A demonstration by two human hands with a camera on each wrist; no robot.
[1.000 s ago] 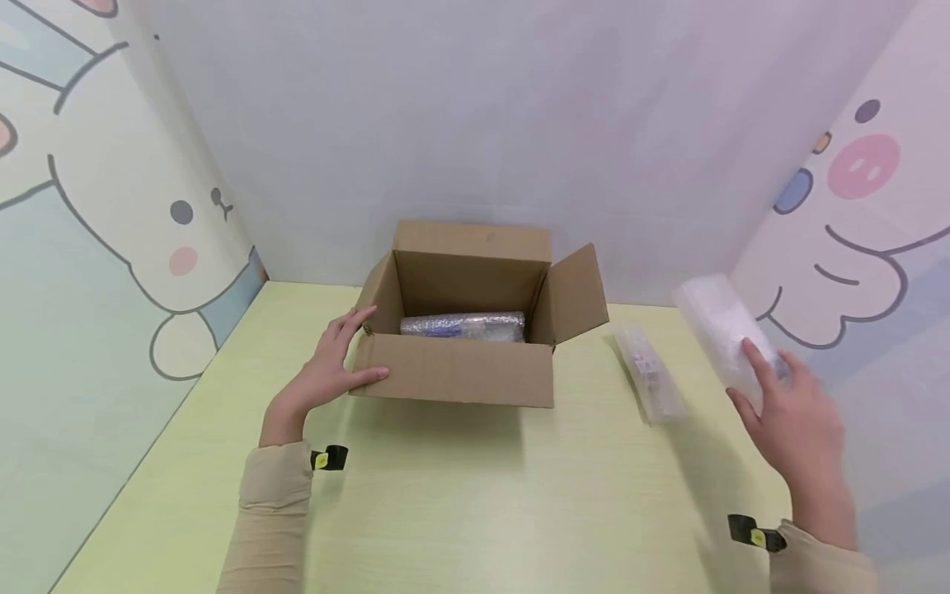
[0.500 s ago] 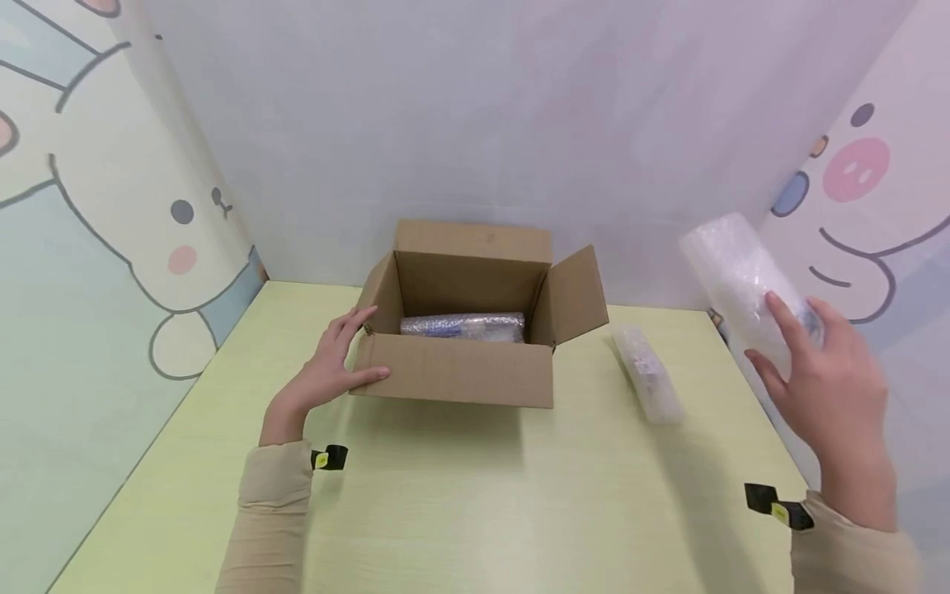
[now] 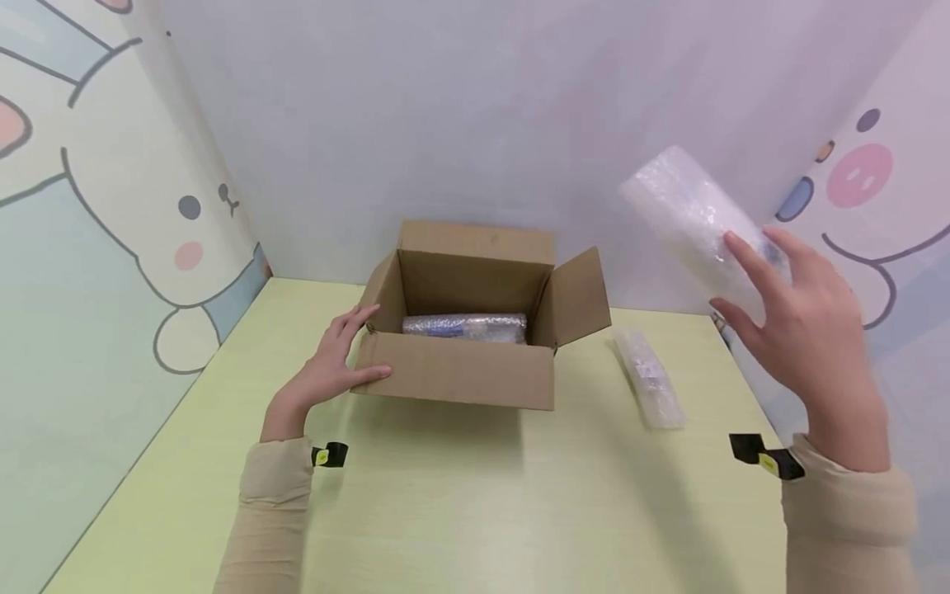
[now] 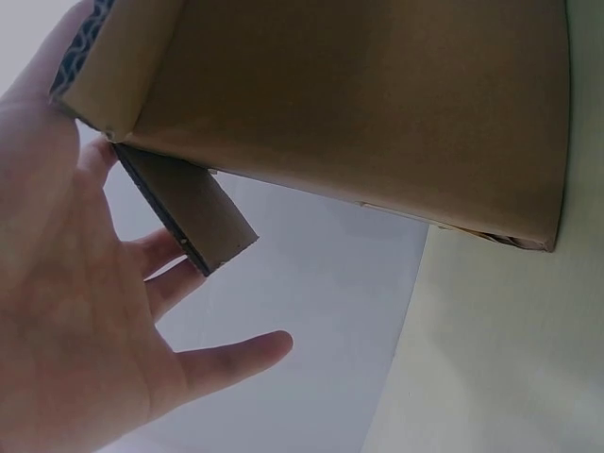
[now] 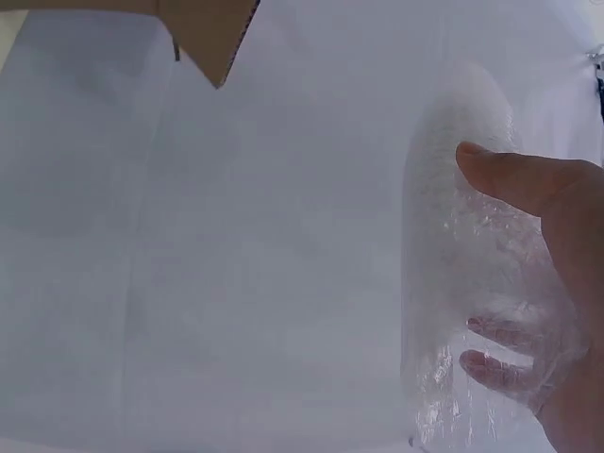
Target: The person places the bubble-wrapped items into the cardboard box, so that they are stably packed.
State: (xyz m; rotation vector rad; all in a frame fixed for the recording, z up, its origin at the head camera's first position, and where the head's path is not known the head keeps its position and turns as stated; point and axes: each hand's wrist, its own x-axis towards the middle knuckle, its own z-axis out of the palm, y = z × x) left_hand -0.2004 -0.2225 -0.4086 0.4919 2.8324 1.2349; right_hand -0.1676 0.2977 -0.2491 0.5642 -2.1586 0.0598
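My left hand (image 3: 326, 371) rests at the near left corner of an open cardboard box (image 3: 454, 371). Its thumb lies over the front flap, and its spread, fairly straight fingers touch the left side. In the left wrist view the small side flap (image 4: 189, 212) partly covers the fingers (image 4: 165, 283). My right hand (image 3: 805, 322) grips a bubble-wrapped package (image 3: 698, 214), raised above the table at the right. Through the clear wrap, the right wrist view shows fingertips (image 5: 491, 368) behind it, with the thumb on the near face. Inside the box lies another bubble-wrapped package (image 3: 467, 327) with blue showing through.
A slim bubble-wrapped item (image 3: 649, 379) lies on the pale yellow table (image 3: 475, 495), right of the box. The box's right flap (image 3: 580, 297) sticks outward. Behind the table rises a pale wall (image 3: 475, 107), with cartoon-printed walls on both sides.
My right hand has lifted the bubble-wrapped package higher, first drifting right, then back left toward the box. My left hand and the box have stayed in place.
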